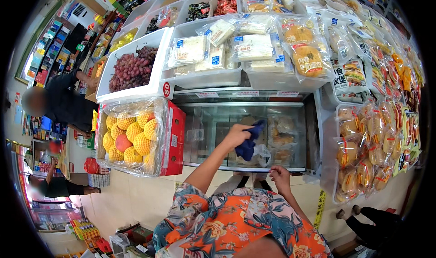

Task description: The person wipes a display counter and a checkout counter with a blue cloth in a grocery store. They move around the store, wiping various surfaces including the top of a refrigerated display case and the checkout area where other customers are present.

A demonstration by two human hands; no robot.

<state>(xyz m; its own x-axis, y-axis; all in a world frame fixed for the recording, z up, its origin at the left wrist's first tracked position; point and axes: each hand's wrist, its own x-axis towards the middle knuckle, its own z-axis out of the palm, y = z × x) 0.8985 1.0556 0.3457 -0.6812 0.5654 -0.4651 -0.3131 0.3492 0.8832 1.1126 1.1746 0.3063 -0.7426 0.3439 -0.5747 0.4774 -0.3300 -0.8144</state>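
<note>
My left hand (pixel 237 135) grips a crumpled dark blue cloth (pixel 246 149) over the glass top (pixel 207 147) of a display cabinet. The cloth hangs down from my fingers, and its lower part appears to rest on the glass. Packaged buns (pixel 282 138) show through the glass on the right side. Close by the cloth is a clear plastic bag (pixel 263 155); whether it lies on or under the glass is unclear. At the cabinet's front edge is my right hand (pixel 281 178), fingers loosely curled. I cannot tell whether it touches the rim.
Left of the glass stands a red carton (pixel 175 138) of net-wrapped fruit, below a white foam box (pixel 102 91) of grapes (pixel 133 69). Behind are bins of packaged bread (pixel 253 46). Bagged buns (pixel 347 152) fill a bin at right. One person (pixel 68 91) stands at left.
</note>
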